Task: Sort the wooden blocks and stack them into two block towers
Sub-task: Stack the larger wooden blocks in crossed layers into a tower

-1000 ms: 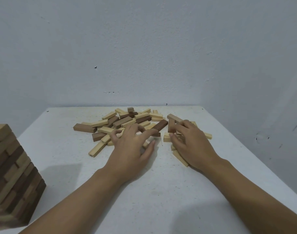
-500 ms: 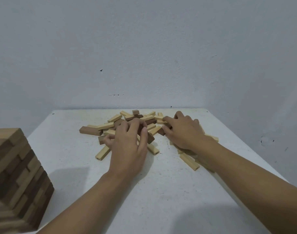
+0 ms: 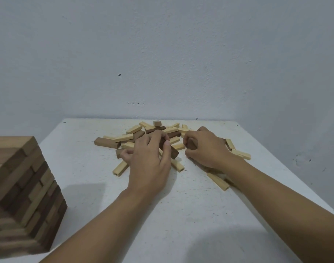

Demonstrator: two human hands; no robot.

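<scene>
Left hand [image 3: 149, 160]: a second ago it lay flat and spread over the near edge of the pile. Now it is deeper in, with fingers curled round a dark block [image 3: 174, 153] whose end sticks out on the right side of the hand.
Right hand [image 3: 206, 149]: before, it held a dark block upright at the right of the pile. Now it has moved farther in and its fingers are curled tight. Something dark sits between thumb and fingers, and I cannot tell if it is a block or a shadow.
Pile [image 3: 124, 138]: it lies at the far middle of the table, under and around both hands. I judge that the picking of dark pieces has begun and no second tower is started.
Tower [image 3: 20, 186]: near left, well apart from the pile. It has crossed layers of pale and brown wood together, with smooth faces and sharp corners.
Table [image 3: 181, 234]: white and matt, with small specks.
Loose blocks [image 3: 218, 181]: long square-ended bars of pale yellow or brown wood, dry and unpolished.
Wall [image 3: 162, 54]: grey-white, rough plaster with a few small marks.
</scene>
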